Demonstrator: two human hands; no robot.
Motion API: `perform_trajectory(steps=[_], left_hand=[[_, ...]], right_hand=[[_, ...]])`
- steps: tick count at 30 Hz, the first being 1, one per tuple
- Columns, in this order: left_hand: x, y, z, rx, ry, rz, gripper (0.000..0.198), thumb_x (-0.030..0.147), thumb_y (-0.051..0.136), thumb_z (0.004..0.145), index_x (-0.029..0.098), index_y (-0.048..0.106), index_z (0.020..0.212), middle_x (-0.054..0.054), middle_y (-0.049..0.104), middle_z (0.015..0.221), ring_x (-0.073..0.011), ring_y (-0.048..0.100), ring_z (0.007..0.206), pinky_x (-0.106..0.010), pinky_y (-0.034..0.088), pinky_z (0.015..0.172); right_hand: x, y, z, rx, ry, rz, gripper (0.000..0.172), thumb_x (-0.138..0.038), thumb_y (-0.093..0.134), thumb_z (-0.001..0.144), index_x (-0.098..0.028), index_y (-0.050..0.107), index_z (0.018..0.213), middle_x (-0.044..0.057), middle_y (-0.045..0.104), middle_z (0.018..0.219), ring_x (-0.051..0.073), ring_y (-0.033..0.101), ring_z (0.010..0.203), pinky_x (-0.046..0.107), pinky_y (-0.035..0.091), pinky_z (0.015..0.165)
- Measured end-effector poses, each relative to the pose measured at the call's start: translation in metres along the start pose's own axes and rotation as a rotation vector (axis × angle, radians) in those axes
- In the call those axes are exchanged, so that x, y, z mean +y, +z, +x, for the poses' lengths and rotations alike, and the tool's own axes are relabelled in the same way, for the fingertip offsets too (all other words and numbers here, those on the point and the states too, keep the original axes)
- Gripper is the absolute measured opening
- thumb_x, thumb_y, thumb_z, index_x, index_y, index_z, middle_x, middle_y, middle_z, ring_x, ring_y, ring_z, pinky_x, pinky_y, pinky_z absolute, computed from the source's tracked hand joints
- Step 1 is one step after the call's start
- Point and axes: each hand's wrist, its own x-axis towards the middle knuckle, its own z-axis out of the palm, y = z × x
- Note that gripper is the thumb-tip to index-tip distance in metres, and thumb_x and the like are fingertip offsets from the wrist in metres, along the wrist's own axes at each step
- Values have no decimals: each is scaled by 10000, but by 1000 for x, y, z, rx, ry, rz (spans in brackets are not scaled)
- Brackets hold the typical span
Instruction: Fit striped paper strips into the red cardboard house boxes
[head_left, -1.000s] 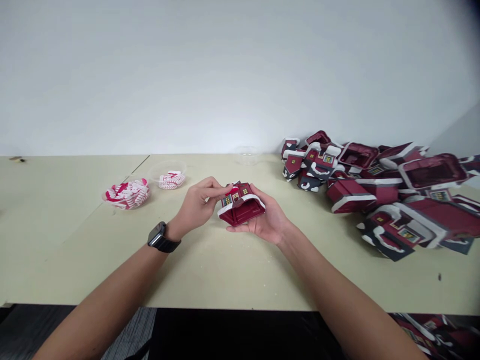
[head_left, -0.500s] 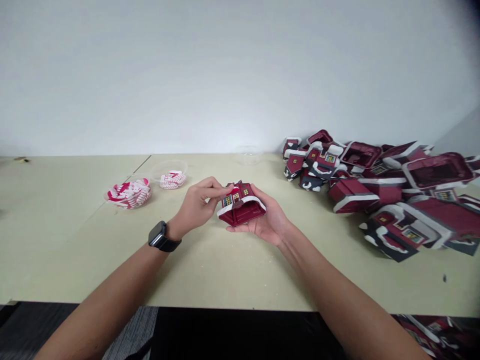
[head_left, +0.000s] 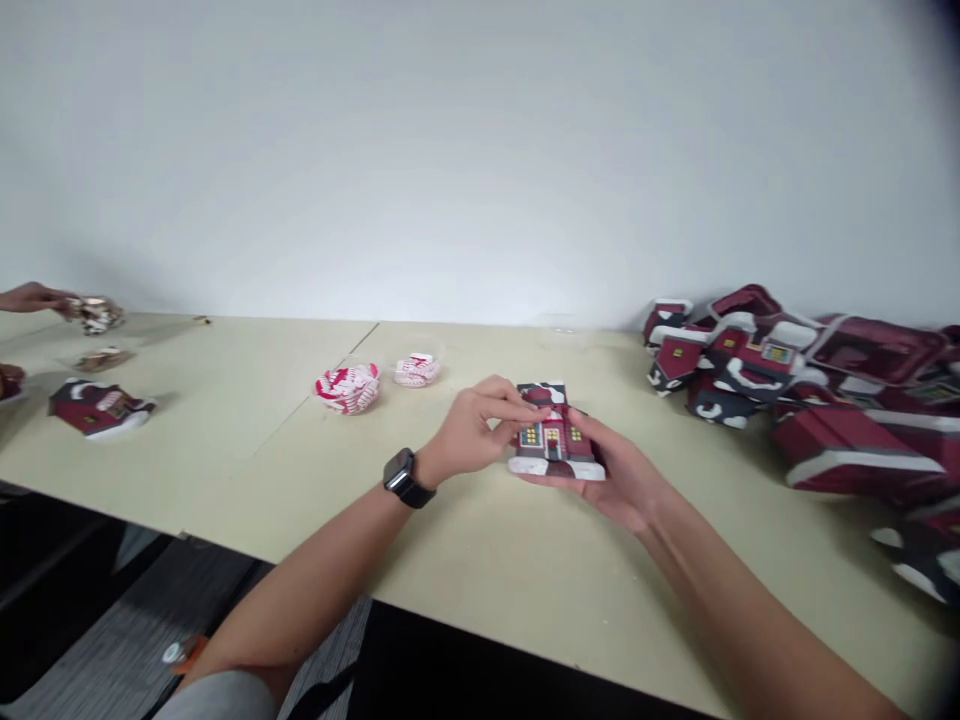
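Note:
In my right hand (head_left: 619, 465) is a small dark-red model house (head_left: 538, 466), its fingers under and behind it and the thumb on its right side. The house front faces me, with yellow-lit windows, a door and white snow-like edging. My left hand (head_left: 480, 425), with a black watch on its wrist, pinches a small red piece (head_left: 556, 412) against the front above the door. My fingers partly cover that piece.
Clear tubs of red-and-white striped pieces (head_left: 347, 388) (head_left: 417, 370) stand left of my hands. More dark-red houses (head_left: 855, 440) are heaped at right. Another house (head_left: 97, 408) lies far left, near a co-worker's hand (head_left: 34, 297) at a tub of brownish pieces (head_left: 97, 315).
The house has tipped from showing its open hollow underside to standing with its front towards me. My view has swung left, bringing the co-worker's hand and far-left house into sight.

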Motion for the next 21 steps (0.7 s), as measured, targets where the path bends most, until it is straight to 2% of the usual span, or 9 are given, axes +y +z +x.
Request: perform_trajectory(steps=[2,3,6,7,8,10,12,17,21], left_hand=[[-1,4,-2,27,-89,-33,162,254,724,955,300,851,1044,-64,712,958,-199,639,969,-392,535,914],[-2,6,-2,64,-140,-54,182,303,780,919,303,840,1091,-75,716,1042,-216,631,1034,-414,521,962],[-6,9,-2,134,-364,-282,703,404,933,753,322,678,1404,-122,597,1452,-268,591,1228,-449,497,1035],[-7,10,-2,105,-456,-415,832,430,949,726,316,609,1476,-142,546,1524,-276,593,1246,-452,502,1032],[-8,11,-2,42,-543,-551,878,458,946,723,291,577,1502,-160,539,1538,-279,608,1238,-454,506,1028],[-9,14,-3,-109,-675,-761,803,514,912,753,215,625,1441,-179,624,1439,-272,652,1177,-457,507,1030],[-9,18,-4,-177,-728,-845,689,539,893,767,169,700,1315,-164,701,1310,-257,678,1121,-444,503,1037],[-6,20,-6,-59,-725,-833,612,494,914,752,161,731,1231,-135,743,1217,-215,701,1022,-389,513,982],[0,17,-3,-37,-702,-806,642,457,964,685,135,742,1195,-152,761,1171,-223,713,988,-389,521,952]], right_hand=[[2,-1,3,58,-2,-85,436,-418,837,827,-263,737,1222,82,779,1238,310,739,1121,494,633,955],[2,-2,3,80,-11,-118,461,-398,864,790,-265,740,1213,79,785,1214,308,741,1109,470,635,935],[2,-3,3,97,-46,-162,512,-432,897,731,-252,748,1187,89,796,1169,322,751,1078,435,631,894],[2,-3,2,86,-50,-166,534,-470,903,723,-249,748,1184,97,797,1169,330,754,1073,436,631,883],[2,-3,1,77,-50,-170,557,-509,911,711,-245,749,1173,104,798,1165,336,757,1059,435,633,864],[2,-3,0,79,-35,-179,595,-575,926,683,-238,751,1141,114,799,1149,332,764,1018,416,638,809],[2,-2,0,103,-45,-195,616,-596,932,680,-244,738,1147,105,796,1152,309,765,991,380,638,759],[2,1,1,205,-146,-297,625,-564,950,687,-277,672,1168,33,778,1013,227,743,827,320,621,670],[2,1,-1,190,-150,-329,636,-579,958,669,-273,640,1126,4,743,897,197,714,734,302,607,627]])
